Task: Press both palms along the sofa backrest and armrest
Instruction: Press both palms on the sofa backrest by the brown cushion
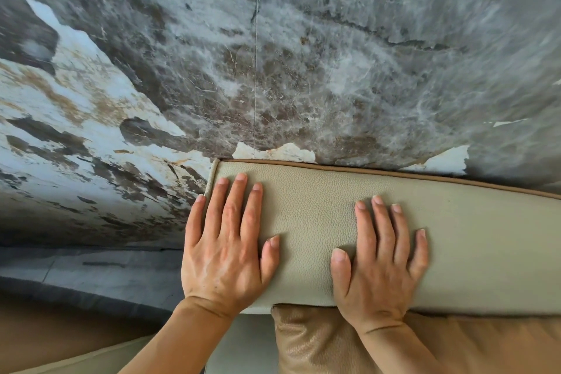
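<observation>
The sofa backrest (pixel 470 240) is a beige, pebbled-leather cushion with brown piping along its far edge. It runs from the middle of the view out to the right. My left hand (pixel 226 252) lies flat on its left end, palm down, fingers spread and reaching almost to the corner. My right hand (pixel 381 264) lies flat on the same top surface a short way to the right, fingers spread. Neither hand holds anything. The armrest cannot be made out for certain.
A marble-patterned wall (pixel 273 55) in grey, brown and white rises right behind the backrest. A tan leather cushion (pixel 318 340) sits below the backrest under my right wrist. A grey ledge and floor strip (pixel 91 270) lies to the left of the sofa.
</observation>
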{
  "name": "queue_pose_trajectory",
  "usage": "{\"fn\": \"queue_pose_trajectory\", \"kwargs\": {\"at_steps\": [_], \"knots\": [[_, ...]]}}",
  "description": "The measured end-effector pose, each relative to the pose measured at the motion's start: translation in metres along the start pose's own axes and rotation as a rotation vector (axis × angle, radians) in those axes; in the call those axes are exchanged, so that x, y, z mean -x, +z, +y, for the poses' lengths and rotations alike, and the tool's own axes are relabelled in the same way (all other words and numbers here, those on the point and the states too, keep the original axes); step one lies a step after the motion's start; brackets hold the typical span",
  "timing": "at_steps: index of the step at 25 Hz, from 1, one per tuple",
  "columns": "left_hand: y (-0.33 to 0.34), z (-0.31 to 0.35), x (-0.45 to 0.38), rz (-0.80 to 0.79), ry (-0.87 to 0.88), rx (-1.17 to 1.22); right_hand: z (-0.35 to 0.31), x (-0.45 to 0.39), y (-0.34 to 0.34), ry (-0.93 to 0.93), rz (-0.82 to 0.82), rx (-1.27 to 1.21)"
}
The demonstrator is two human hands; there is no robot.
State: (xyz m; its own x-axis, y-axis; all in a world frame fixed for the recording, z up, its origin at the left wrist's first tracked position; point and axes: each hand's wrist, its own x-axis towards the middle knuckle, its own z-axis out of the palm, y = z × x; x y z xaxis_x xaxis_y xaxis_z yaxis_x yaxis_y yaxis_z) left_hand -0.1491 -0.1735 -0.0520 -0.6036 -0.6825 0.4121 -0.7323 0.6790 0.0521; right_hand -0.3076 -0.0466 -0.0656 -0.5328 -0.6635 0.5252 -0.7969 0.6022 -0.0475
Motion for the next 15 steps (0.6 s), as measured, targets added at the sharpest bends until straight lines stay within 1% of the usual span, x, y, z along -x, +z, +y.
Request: {"fn": "queue_pose_trajectory", "kwargs": {"at_steps": [5, 8, 11, 15], "knots": [[-0.004, -0.003, 0.000, -0.083, 0.007, 0.071, -0.004, 0.000, -0.012, 0.028, -0.093, 0.039], [-0.020, -0.005, -0.003, -0.196, 0.010, 0.131, -0.013, -0.002, -0.032, 0.092, -0.195, 0.071], [-0.047, -0.012, 0.001, -0.292, 0.062, 0.147, -0.033, 0.007, -0.067, 0.171, -0.218, 0.098], [-0.101, -0.029, 0.014, -0.243, 0.126, 0.143, -0.054, 0.020, -0.125, 0.167, -0.251, 0.082]]}}
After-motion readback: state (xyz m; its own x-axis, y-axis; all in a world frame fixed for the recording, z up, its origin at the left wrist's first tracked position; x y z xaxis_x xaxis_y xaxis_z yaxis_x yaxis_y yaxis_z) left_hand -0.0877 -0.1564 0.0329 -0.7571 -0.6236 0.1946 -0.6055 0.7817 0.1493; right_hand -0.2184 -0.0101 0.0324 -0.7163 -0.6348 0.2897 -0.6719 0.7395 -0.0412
